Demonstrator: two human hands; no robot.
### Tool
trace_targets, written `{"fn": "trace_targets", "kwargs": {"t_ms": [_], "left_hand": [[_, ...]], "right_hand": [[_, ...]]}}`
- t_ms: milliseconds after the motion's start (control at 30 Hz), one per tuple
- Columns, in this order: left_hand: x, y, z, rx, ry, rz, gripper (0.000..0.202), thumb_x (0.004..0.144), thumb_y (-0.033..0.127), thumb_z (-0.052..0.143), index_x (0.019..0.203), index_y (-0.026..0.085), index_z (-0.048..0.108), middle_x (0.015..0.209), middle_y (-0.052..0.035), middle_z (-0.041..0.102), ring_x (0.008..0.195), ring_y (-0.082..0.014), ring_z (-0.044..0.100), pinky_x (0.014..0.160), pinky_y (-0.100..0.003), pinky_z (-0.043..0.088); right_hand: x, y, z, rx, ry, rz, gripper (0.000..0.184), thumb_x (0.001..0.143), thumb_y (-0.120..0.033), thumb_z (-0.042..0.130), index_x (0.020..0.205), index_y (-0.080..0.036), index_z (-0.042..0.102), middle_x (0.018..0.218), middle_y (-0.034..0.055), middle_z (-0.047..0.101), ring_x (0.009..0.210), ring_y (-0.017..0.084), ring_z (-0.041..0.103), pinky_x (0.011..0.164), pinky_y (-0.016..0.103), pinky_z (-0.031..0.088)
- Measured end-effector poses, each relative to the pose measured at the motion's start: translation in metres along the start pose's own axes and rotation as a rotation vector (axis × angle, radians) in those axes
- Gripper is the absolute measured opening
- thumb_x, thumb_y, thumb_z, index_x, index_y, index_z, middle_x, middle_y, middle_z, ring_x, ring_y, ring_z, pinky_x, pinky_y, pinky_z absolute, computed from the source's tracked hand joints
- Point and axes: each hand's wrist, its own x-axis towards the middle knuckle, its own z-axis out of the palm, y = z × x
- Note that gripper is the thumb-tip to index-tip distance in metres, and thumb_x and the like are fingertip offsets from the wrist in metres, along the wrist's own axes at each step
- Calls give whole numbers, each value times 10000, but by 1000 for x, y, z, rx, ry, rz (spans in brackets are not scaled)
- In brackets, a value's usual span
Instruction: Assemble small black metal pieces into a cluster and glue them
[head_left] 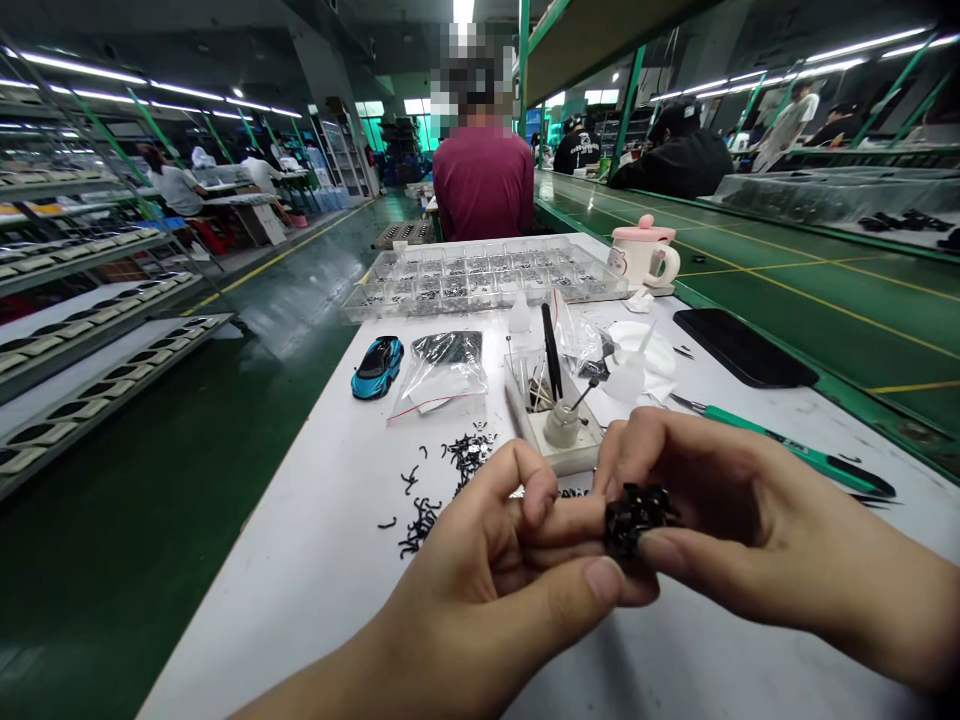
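Observation:
Both hands meet low in the middle of the view over a white table (315, 560). My left hand (495, 560) and my right hand (735, 510) pinch the same small black plastic part (636, 515) between thumbs and fingertips. Just beyond the hands, several tiny black curved pieces (442, 490) lie scattered on the table. A small white holder (562, 430) with tools standing in it sits right behind my fingers.
A blue toy car (377, 366) and a clear bag of black parts (442, 372) lie left of centre. Green-handled tweezers (787, 447), a black phone (742, 347), a pink-lidded mug (645, 252) and a clear compartment tray (480, 275) are farther back. A person in a red shirt (484, 180) sits ahead.

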Motion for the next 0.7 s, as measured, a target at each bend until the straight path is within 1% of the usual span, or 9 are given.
{"fn": "trace_targets", "kwargs": {"t_ms": [100, 167, 300, 367, 433, 533, 633, 667, 700], "left_hand": [[-1, 0, 0, 4, 7, 4, 342, 919, 12, 539, 780, 204, 292, 967, 27, 690, 961, -63, 641, 884, -206, 464], [-2, -1, -1, 1, 17, -2, 337, 913, 26, 557, 779, 204, 305, 946, 29, 679, 959, -71, 641, 874, -206, 470], [-4, -4, -2, -12, 66, -17, 335, 886, 70, 624, 770, 198, 337, 865, 49, 619, 915, -72, 635, 843, -195, 475], [-5, -5, -2, -23, 65, -10, 333, 880, 56, 623, 767, 196, 343, 842, 56, 590, 918, -70, 630, 874, -208, 480], [-5, -5, -1, -42, 57, 4, 324, 882, 28, 601, 763, 192, 348, 847, 56, 581, 938, -71, 626, 939, -251, 481], [-6, -3, 3, -68, 91, 0, 316, 881, -10, 575, 753, 183, 360, 863, 45, 587, 960, -80, 626, 1003, -319, 470], [-7, -2, 6, -73, 124, -24, 308, 877, -5, 581, 748, 181, 372, 889, 24, 599, 1003, -116, 632, 971, -303, 486], [-8, -2, 6, -67, 126, -25, 307, 877, 3, 585, 749, 182, 371, 907, 16, 605, 1025, -134, 632, 959, -295, 490], [-8, -2, 7, -57, 126, -22, 308, 876, 10, 588, 751, 184, 367, 927, 8, 612, 1046, -150, 630, 952, -292, 492]], "right_hand": [[0, 0, 0, 39, -4, 4, 186, 861, -165, 639, 930, -259, 494, 923, 7, 586, 820, 154, 609, 650, 243, 513], [-1, -1, 0, 38, 31, 5, 190, 841, -174, 667, 919, -247, 510, 925, 22, 573, 838, 170, 603, 660, 259, 523], [-1, -1, -1, -3, 90, -38, 176, 816, -198, 712, 882, -239, 554, 920, 29, 583, 864, 188, 594, 698, 284, 527], [-1, -1, -1, -8, 90, -46, 162, 824, -216, 711, 884, -250, 565, 923, 21, 588, 871, 183, 595, 721, 284, 527], [-1, -1, 2, -3, 78, -40, 152, 833, -225, 705, 887, -260, 567, 935, 15, 591, 898, 183, 594, 739, 280, 527], [-3, -1, 9, 23, 113, -20, 131, 844, -200, 672, 873, -269, 564, 937, 7, 580, 891, 178, 593, 714, 265, 531], [-5, -2, 14, 28, 210, -28, 161, 834, -148, 634, 869, -289, 564, 913, -15, 558, 823, 153, 584, 659, 233, 529], [-5, -2, 14, 24, 227, -35, 174, 831, -137, 628, 873, -294, 565, 909, -19, 553, 813, 149, 582, 652, 226, 529], [-6, -2, 14, 19, 212, -38, 180, 832, -132, 626, 880, -295, 569, 910, -19, 552, 815, 147, 587, 653, 222, 532]]}}
